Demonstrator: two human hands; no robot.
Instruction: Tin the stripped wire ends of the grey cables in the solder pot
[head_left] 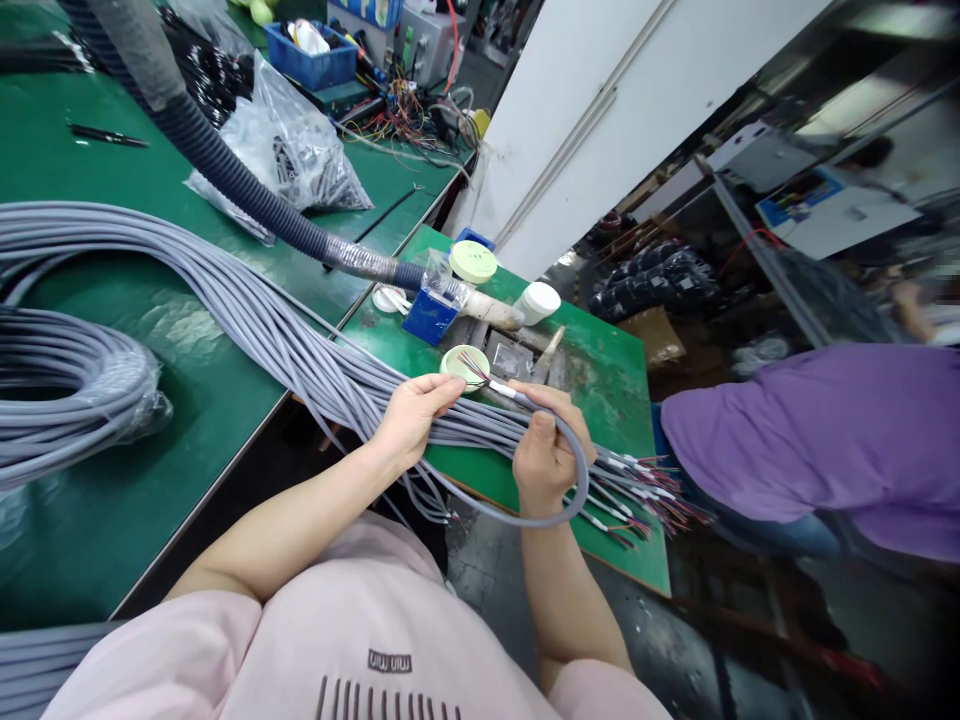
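Note:
My right hand (551, 445) is closed around a grey multi-core cable (576, 470) close to its stripped end. The cable loops down below that hand. Thin coloured wires (475, 368) fan out past a white band at the cable's tip. The thumb and forefinger of my left hand (420, 412) pinch together at these wires. Just behind the wire tips stands a small round pale-green container (459, 364). Beneath and beyond my hands runs a thick bundle of grey cables (300, 360), with stripped wire ends (652, 495) at the right edge of the green table.
A ribbed hose (247, 185) reaches over the table to a blue box (432, 315). A white jar (538, 302) and a yellow-green lid (473, 261) stand nearby. Coiled cable (75, 400) lies left. A person in purple (810, 440) sits at right.

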